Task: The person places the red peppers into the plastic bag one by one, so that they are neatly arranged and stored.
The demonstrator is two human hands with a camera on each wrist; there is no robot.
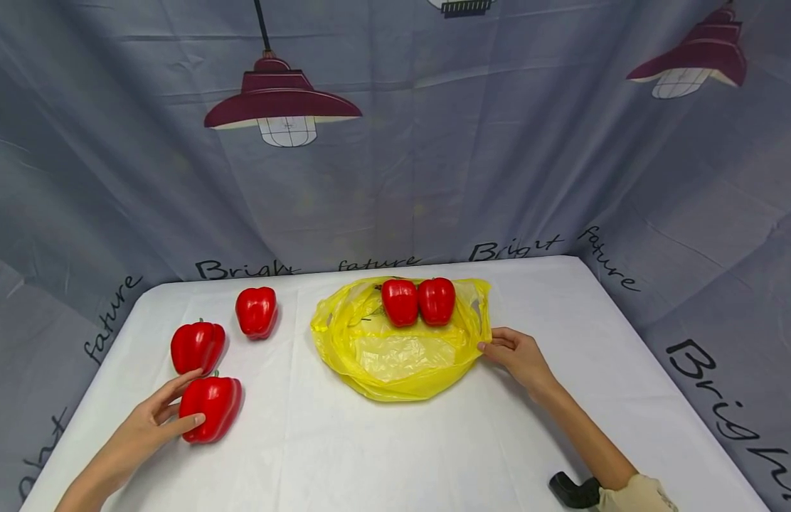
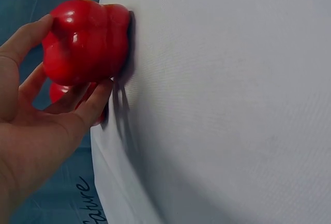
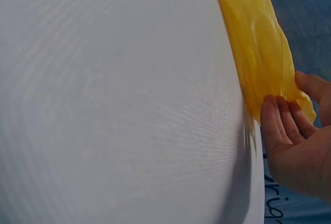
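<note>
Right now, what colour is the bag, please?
The bag is yellow, clearest in the head view.

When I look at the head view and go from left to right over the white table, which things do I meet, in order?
Bare left hand, gripped glossy red bell pepper, farthest glossy red bell pepper of the left three, thin yellow plastic bag, bare right hand, beige fabric sleeve.

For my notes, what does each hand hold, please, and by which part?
The left hand holds the nearest red pepper by its sides; the right hand pinches the yellow bag by its right edge.
</note>
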